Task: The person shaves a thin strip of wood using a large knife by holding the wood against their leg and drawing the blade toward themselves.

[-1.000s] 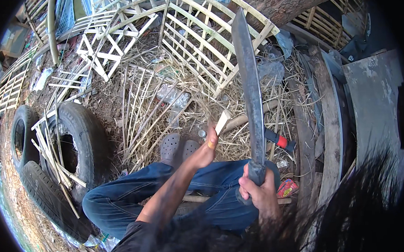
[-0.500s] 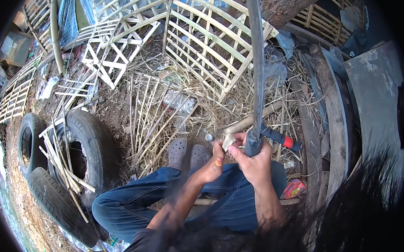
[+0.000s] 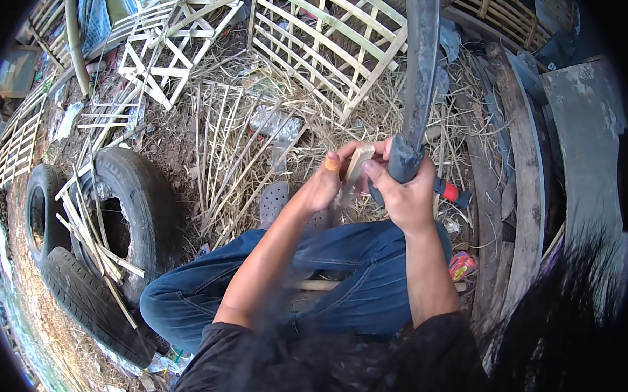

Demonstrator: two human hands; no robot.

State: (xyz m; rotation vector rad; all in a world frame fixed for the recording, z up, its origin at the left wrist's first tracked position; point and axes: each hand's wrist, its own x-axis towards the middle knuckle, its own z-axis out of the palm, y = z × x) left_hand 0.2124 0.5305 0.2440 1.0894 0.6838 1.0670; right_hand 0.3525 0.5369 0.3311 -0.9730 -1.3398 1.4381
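Note:
In my right hand point(image 3: 411, 195) is a long curved machete point(image 3: 421, 72), its dark wrapped handle point(image 3: 405, 158) gripped and the blade rising toward the top of the view. My right thumb and fingertips also reach a short pale bamboo piece point(image 3: 355, 167) between the two hands. My left hand point(image 3: 320, 187) closes round the other side of that piece, with its thumb raised and an orange wrap on the thumb. Part of the left fingers is hidden behind the piece. Both hands are above my knees, apart from the ground.
Tyres point(image 3: 136, 211) with bamboo strips point(image 3: 91, 237) on them stand at left. Bamboo lattice panels point(image 3: 328, 45) lie ahead, with loose strips point(image 3: 221, 151) and straw before them. A red-and-black tool handle point(image 3: 451, 191), a colourful packet point(image 3: 461, 266) and wooden planks point(image 3: 512, 152) are at right.
Both hands have risen and moved farther from my lap, carrying the machete and bamboo piece along. The piece is now tilted more upright, and the blade has shifted right.

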